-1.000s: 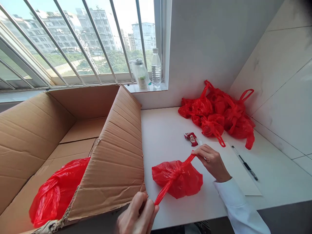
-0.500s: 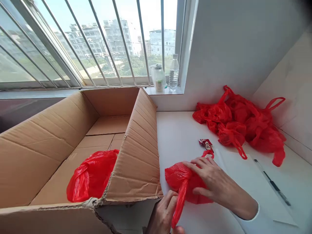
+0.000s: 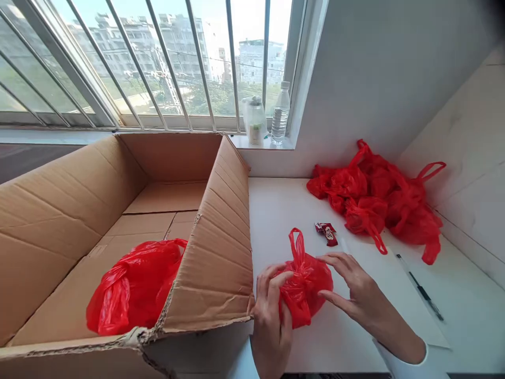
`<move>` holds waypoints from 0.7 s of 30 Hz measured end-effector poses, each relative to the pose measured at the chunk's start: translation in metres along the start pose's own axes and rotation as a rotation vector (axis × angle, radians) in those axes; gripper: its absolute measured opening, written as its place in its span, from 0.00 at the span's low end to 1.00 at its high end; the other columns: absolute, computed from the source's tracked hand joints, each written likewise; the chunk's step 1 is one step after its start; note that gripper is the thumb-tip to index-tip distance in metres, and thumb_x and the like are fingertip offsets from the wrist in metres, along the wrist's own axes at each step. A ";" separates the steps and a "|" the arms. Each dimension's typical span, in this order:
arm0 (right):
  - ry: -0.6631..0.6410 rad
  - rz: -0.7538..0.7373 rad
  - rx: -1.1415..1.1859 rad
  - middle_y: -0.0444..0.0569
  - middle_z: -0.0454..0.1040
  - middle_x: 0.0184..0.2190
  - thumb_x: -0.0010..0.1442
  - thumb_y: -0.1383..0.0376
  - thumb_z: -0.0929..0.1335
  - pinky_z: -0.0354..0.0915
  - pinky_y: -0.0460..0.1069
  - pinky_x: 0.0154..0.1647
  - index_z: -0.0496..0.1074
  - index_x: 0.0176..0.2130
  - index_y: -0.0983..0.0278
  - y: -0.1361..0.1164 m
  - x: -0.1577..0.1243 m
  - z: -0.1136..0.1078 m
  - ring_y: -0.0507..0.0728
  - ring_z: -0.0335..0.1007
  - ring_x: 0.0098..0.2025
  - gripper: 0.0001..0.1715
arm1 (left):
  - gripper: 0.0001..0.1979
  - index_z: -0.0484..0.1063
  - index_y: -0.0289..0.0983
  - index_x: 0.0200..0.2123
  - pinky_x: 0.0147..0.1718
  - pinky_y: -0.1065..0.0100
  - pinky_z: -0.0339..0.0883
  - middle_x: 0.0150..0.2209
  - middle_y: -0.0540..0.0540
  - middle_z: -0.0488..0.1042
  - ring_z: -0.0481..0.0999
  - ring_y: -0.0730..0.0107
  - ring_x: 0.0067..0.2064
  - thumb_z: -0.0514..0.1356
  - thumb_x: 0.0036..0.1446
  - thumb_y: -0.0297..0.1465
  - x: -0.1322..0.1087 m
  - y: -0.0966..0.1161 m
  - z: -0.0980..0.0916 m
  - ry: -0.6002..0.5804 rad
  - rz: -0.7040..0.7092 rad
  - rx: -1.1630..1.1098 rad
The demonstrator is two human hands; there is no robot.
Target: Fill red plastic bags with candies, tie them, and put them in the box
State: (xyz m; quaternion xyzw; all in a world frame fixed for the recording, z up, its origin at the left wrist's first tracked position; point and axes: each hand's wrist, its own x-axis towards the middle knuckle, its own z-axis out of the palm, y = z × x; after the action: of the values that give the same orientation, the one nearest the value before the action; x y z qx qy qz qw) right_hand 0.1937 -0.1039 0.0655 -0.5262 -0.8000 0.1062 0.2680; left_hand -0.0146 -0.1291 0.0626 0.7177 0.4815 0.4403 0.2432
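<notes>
grips tied red bag (image 3: 305, 281) at its 9 o'clock side with curled left hand (image 3: 272, 316); brushes its 3 o'clock side with half-open, empty right hand (image 3: 355, 295); sits on white table (image 3: 284, 210), 3 o'clock of cardboard box (image 3: 221, 252).

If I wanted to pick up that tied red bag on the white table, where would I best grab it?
Probably the handle loop above the knot, taken from above: it stands up free, while the tied red bag is soft and round, with the left hand cupping one side and the right hand touching the other.
</notes>
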 end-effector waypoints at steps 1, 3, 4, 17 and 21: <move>-0.024 0.019 0.023 0.51 0.69 0.52 0.59 0.65 0.68 0.68 0.57 0.52 0.64 0.56 0.57 0.000 0.001 0.000 0.60 0.66 0.54 0.25 | 0.25 0.60 0.44 0.57 0.57 0.54 0.61 0.58 0.43 0.63 0.61 0.62 0.62 0.47 0.58 0.19 0.005 0.001 0.001 -0.028 0.005 0.023; -0.079 0.037 0.069 0.49 0.73 0.46 0.61 0.67 0.67 0.69 0.54 0.48 0.69 0.48 0.58 -0.002 0.004 0.002 0.58 0.69 0.48 0.14 | 0.24 0.61 0.44 0.58 0.59 0.51 0.58 0.59 0.44 0.65 0.57 0.58 0.64 0.54 0.58 0.23 0.010 0.001 0.003 -0.117 0.018 0.055; -0.093 0.042 0.089 0.47 0.74 0.42 0.61 0.68 0.66 0.69 0.53 0.45 0.70 0.44 0.59 -0.003 0.005 0.002 0.57 0.70 0.45 0.10 | 0.25 0.62 0.43 0.57 0.59 0.51 0.59 0.57 0.44 0.67 0.58 0.56 0.63 0.59 0.56 0.25 0.011 0.000 0.004 -0.166 0.020 0.062; 0.040 0.117 0.169 0.44 0.74 0.32 0.65 0.67 0.63 0.65 0.50 0.36 0.70 0.34 0.59 0.004 -0.004 -0.013 0.54 0.69 0.35 0.08 | 0.12 0.72 0.44 0.41 0.41 0.71 0.68 0.39 0.52 0.76 0.75 0.71 0.43 0.56 0.59 0.22 0.014 -0.019 0.006 0.030 -0.034 -0.249; -0.021 0.097 0.061 0.46 0.74 0.40 0.62 0.68 0.65 0.68 0.53 0.42 0.70 0.44 0.58 -0.002 -0.005 -0.020 0.57 0.70 0.43 0.10 | 0.10 0.71 0.43 0.40 0.42 0.71 0.67 0.38 0.51 0.74 0.74 0.71 0.43 0.54 0.62 0.23 0.018 -0.017 0.011 0.055 -0.017 -0.232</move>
State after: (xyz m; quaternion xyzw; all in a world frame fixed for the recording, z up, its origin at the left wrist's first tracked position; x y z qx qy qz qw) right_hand 0.2048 -0.1117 0.0817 -0.5551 -0.7726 0.1489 0.2699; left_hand -0.0105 -0.1043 0.0509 0.6683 0.4398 0.5104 0.3152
